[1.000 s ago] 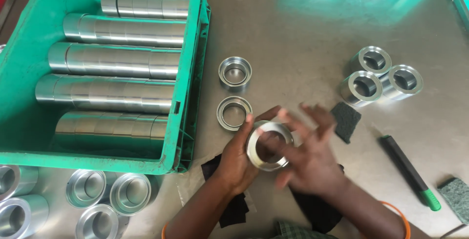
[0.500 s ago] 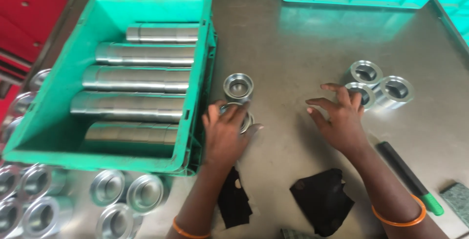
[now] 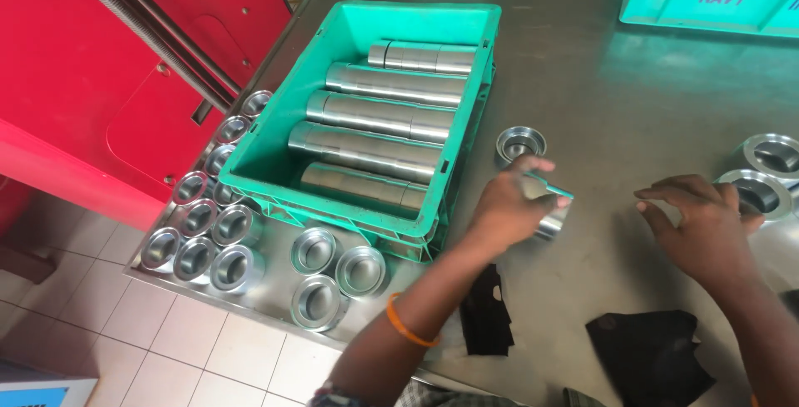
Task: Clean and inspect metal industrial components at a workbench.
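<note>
A short machined metal ring (image 3: pixel 551 222) was found on the worktop (image 3: pixel 616 107), just right of the green crate (image 3: pixel 275 136), gripped from above by the left hand (image 3: pixel 509 205). It was judged rigid, fairly heavy and smooth, best taken by its outer rim. The right hand (image 3: pixel 697 220) hovered open and empty beside metal cups (image 3: pixel 770 176). A similar cup (image 3: pixel 520 142) stood just beyond; black cloths (image 3: pixel 487 311) lay nearer.
</note>
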